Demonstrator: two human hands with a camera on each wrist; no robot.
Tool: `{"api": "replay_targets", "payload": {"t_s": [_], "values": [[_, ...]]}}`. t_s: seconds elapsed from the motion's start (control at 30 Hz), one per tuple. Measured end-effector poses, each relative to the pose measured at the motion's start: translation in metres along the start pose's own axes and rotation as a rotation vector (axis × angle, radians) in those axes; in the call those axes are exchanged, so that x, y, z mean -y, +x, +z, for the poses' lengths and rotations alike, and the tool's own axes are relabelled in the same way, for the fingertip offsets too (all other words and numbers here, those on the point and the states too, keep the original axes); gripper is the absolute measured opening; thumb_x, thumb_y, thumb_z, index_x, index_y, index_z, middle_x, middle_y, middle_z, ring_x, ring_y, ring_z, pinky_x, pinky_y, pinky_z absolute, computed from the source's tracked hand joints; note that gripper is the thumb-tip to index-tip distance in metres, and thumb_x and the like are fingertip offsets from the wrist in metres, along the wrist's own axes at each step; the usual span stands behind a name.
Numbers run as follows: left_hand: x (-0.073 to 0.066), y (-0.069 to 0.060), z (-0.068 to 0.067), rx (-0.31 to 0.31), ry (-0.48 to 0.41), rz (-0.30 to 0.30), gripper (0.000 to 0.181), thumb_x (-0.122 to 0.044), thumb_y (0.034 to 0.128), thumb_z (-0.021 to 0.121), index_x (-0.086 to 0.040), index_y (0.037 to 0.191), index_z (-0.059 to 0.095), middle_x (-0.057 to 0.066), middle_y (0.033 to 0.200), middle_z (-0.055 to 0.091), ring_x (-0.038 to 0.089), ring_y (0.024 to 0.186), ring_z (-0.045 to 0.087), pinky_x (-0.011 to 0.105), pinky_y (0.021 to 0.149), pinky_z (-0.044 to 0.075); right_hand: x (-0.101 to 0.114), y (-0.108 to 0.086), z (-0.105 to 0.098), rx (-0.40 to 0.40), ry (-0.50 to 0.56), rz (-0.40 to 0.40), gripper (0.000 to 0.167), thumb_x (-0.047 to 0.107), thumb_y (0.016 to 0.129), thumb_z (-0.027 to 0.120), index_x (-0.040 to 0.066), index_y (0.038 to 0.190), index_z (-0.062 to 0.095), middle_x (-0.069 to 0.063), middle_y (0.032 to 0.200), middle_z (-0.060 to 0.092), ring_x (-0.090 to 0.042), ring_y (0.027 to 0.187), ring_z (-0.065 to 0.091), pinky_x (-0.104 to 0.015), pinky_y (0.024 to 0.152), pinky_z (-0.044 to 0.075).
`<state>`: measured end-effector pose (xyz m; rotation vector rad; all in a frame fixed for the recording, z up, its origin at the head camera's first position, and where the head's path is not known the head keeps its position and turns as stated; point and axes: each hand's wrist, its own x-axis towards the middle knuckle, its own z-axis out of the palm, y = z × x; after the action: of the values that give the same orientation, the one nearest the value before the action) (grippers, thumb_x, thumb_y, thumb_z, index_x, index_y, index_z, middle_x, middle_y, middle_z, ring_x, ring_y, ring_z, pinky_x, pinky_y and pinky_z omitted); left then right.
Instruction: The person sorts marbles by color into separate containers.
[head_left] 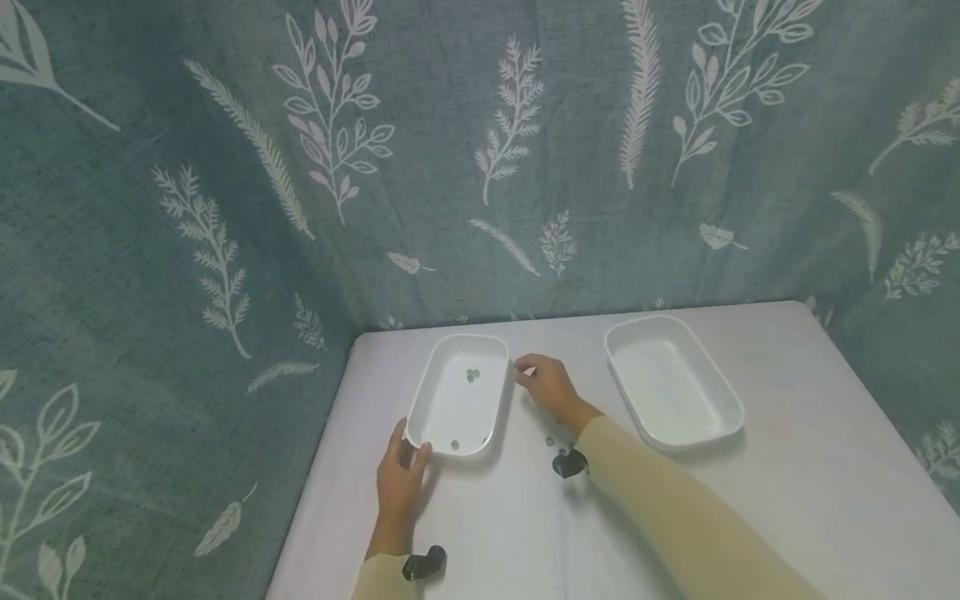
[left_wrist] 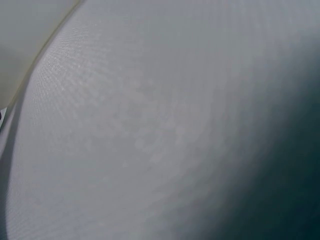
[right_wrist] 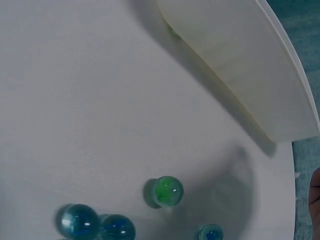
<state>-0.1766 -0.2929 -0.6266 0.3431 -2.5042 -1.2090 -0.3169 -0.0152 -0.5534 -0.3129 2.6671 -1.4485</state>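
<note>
My left hand [head_left: 400,487] holds the near left corner of a white tray [head_left: 418,396], thumb and fingers on either side of the corner. Several small greenish marbles [head_left: 471,375] lie inside this tray, clustered toward its far end, with others near the front. Just outside the tray's right rim is my right hand [head_left: 549,385], fingers bent and tips close together; whether a marble is between them cannot be seen. Beneath the right forearm, loose marbles lie on the table. The right wrist view shows them as a green marble [right_wrist: 168,191] and several blue ones [right_wrist: 80,221].
A second white tray [head_left: 675,383] stands to the right, beyond the right forearm. Both trays rest on a white-covered table [head_left: 517,533]. Blue-green curtains [head_left: 450,167] with white leaf prints hang behind the table and at both sides.
</note>
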Motion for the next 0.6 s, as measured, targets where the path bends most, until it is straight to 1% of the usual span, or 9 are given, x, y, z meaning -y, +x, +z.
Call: {"api": "replay_targets", "payload": {"t_s": [0.13,0.23,0.4,0.6], "values": [[0.001,0.001,0.000,0.008,-0.002,-0.010,0.068,-0.039,0.0903,0.068,-0.025,0.150,0.038,0.001,0.150,0.042,0.029,0.139,0.034,0.060,0.111,0.023,0.005,0.004,0.001,0.003,0.010,-0.003,0.023,0.019,0.094,0.065,0.012,0.116,0.068,0.000,0.108,0.067,-0.014,0.084,0.059,-0.030,0.071,0.053],[0.002,0.001,0.001,0.012,0.001,-0.017,0.069,-0.040,0.0903,0.068,-0.026,0.150,0.037,0.000,0.151,0.041,0.028,0.140,0.034,0.059,0.111,0.023,0.010,0.007,0.004,0.018,0.025,0.000,0.024,0.020,0.094,0.066,0.012,0.116,0.068,0.000,0.110,0.067,-0.015,0.085,0.059,-0.030,0.071,0.054],[0.002,0.001,0.001,0.015,0.006,-0.021,0.069,-0.041,0.0907,0.067,-0.026,0.151,0.036,0.001,0.152,0.040,0.026,0.141,0.031,0.057,0.112,0.023,0.014,0.010,0.010,0.031,0.018,-0.016,0.024,0.023,0.095,0.064,0.012,0.116,0.068,-0.001,0.112,0.067,-0.015,0.087,0.059,-0.031,0.075,0.053],[0.002,0.000,0.001,0.010,0.017,-0.037,0.071,-0.043,0.0902,0.067,-0.024,0.151,0.036,0.002,0.152,0.040,0.027,0.141,0.031,0.056,0.113,0.023,0.015,0.008,0.018,0.040,0.025,-0.028,0.023,0.022,0.094,0.063,0.011,0.114,0.068,-0.001,0.109,0.068,-0.015,0.086,0.060,-0.033,0.077,0.053]]}}
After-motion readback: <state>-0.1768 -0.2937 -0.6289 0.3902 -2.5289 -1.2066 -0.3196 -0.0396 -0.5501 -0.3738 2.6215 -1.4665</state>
